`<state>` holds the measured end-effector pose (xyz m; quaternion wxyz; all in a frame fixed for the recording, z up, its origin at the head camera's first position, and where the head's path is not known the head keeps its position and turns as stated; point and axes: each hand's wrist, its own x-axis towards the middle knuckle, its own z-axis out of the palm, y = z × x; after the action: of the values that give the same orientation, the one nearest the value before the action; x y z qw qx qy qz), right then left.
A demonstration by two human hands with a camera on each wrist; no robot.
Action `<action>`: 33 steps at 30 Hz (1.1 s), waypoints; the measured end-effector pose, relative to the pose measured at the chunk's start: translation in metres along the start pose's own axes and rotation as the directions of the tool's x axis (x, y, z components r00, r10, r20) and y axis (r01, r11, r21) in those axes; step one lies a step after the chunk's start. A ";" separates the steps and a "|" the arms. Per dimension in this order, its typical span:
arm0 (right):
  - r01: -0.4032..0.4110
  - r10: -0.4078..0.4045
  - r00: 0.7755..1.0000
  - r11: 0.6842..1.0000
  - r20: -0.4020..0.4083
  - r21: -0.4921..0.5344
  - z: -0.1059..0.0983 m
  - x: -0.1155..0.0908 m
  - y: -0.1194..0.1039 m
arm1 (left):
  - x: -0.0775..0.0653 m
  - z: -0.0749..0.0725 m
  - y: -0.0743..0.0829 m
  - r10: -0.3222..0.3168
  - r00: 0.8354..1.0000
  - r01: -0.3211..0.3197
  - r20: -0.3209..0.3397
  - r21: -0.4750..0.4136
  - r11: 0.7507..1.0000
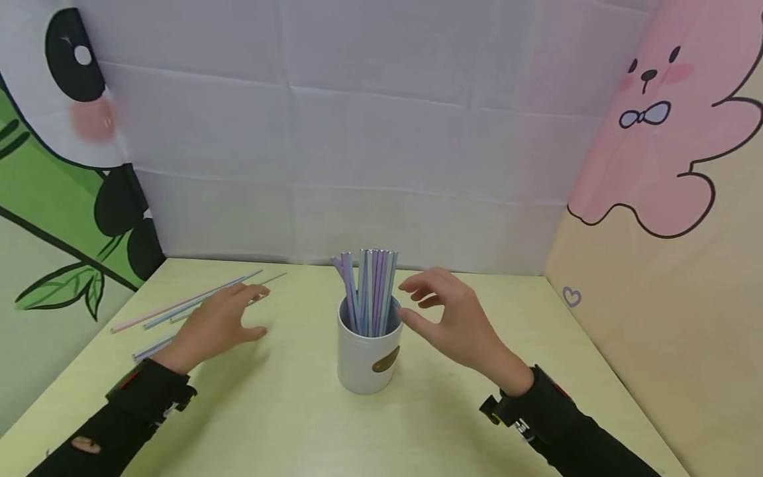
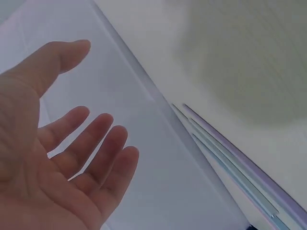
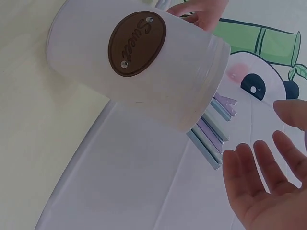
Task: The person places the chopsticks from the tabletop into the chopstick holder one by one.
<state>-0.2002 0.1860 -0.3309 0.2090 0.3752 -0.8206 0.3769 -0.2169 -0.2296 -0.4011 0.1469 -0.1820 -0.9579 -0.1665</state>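
A white cup (image 1: pixel 365 368) stands upright at mid-table, holding several thin pastel straws (image 1: pixel 375 291) in purple, blue and green. In the right wrist view its brown oval label (image 3: pixel 137 44) reads "Sweet". My right hand (image 1: pixel 456 318) hovers at the cup's right rim with fingers loosely bent and nothing held; whether a fingertip touches the rim I cannot tell. On the left, my left hand (image 1: pixel 217 324) is held above several loose straws (image 1: pixel 179 308) lying on the table, partly hiding them. In the left wrist view that hand's palm and spread fingers hold nothing.
The pale yellow table (image 1: pixel 286 417) meets a creased white cloth backdrop (image 1: pixel 369 146) at its back edge. A green and white cartoon panel (image 1: pixel 53 179) stands at the left, and a wall with a pink bear picture (image 1: pixel 656 159) at the right.
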 end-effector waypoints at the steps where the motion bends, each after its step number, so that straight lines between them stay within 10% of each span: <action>1: 0.013 -0.013 1.000 1.000 0.015 -0.015 0.000 -0.002 0.000 | -0.002 -0.002 -0.007 -0.002 1.000 0.001 0.003 0.024 1.000; 15: 0.137 -0.129 0.985 0.988 0.115 -0.073 0.001 -0.022 0.006 | -0.030 -0.019 -0.073 -0.111 0.987 0.090 0.113 0.174 0.981; 33: 0.103 -0.089 0.983 0.991 0.163 -0.084 0.009 -0.035 0.016 | -0.043 -0.008 -0.100 -0.121 0.986 0.109 0.112 0.107 0.988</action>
<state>-0.1910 0.2027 -0.3660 0.1780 0.4332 -0.8321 0.2973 -0.2170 -0.3336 -0.4353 0.0891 -0.1280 -0.9810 -0.1152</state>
